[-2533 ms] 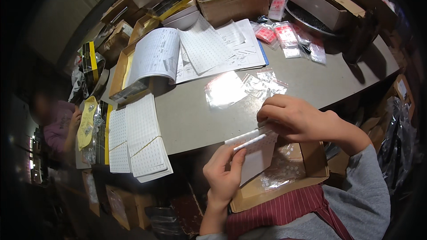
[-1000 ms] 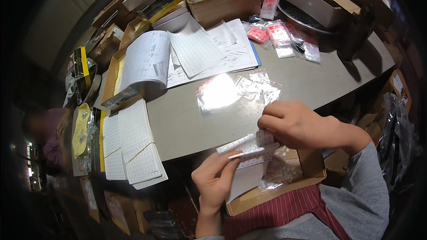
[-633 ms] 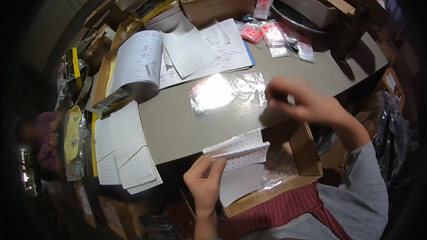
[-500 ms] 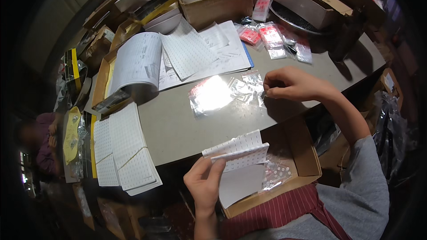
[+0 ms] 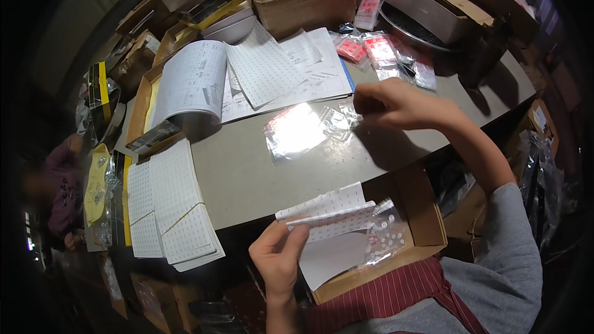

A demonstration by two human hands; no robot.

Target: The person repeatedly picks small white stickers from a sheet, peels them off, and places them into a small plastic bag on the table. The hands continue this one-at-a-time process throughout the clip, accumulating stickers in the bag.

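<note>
At the lower edge, a striped apron (image 5: 377,294) lies against a cardboard box (image 5: 427,250), which holds a clear bag (image 5: 387,235) of small round white pieces. Over the box's left part, the left hand (image 5: 277,256) pinches a folded printed sheet (image 5: 334,250) between thumb and fingers; the sheet's printed part is bent over at the top, and a plain white part hangs below.

Beyond the box, above the grey table (image 5: 241,173), the right hand (image 5: 399,106) has its fingers curled inward, next to some small clear packets (image 5: 337,125); I cannot tell whether the fingertips grip anything. Just left of these lies a bag (image 5: 294,133) bright with glare. Well to the left, banded stacks (image 5: 182,201) of printed sheets lie at the table's edge.

Farther back are an open book (image 5: 189,80) with a loose sheet (image 5: 266,65) on it, red-and-white packs (image 5: 380,52), a round tray (image 5: 411,25) of black bits and a brown carton (image 5: 303,12).
</note>
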